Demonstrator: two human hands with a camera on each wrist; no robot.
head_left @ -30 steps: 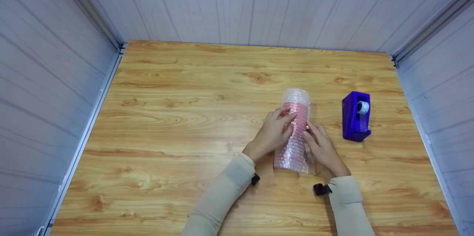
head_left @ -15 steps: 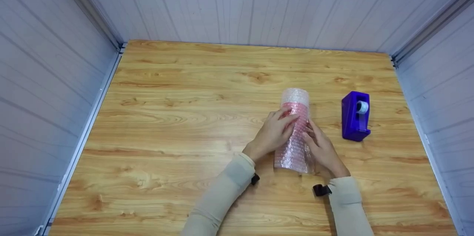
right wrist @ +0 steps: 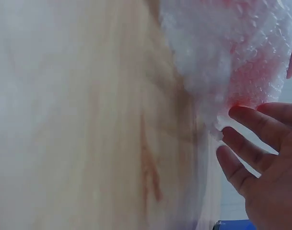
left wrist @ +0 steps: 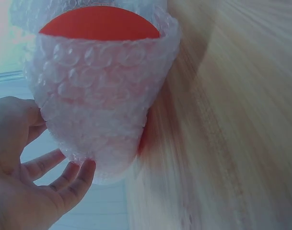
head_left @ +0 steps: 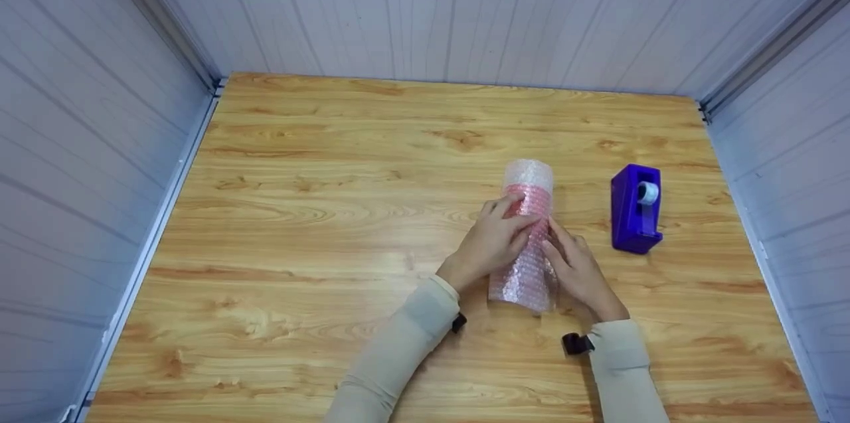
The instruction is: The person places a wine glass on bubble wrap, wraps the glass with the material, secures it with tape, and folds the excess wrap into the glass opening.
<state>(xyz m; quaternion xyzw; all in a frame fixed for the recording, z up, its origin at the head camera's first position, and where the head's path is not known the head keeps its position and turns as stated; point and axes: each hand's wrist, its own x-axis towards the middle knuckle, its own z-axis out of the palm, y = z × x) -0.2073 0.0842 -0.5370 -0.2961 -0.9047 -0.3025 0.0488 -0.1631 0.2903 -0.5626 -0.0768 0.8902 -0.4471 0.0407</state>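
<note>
A red cylindrical object (left wrist: 102,24) lies wrapped in clear bubble wrap (head_left: 528,263) on the wooden table, and its red end shows in the left wrist view. From the left side, my left hand (head_left: 488,240) rests on the roll, its fingers and thumb spread across the top. My right hand (head_left: 581,270) is at the roll's right side, where its fingertips touch the bubble wrap. In the right wrist view its fingers (right wrist: 261,129) are lightly bent against the wrap's edge. The underside of the roll is hidden.
A purple tape dispenser (head_left: 635,210) with a roll of clear tape (head_left: 648,192) stands on the table (head_left: 299,224) to the right of the roll. Pale panel walls (head_left: 425,11) close off the back and both sides.
The loose bubble wrap edge at the roll's lower right has drawn in against it. My left thumb has shifted slightly right across the top; my right hand has barely moved.
</note>
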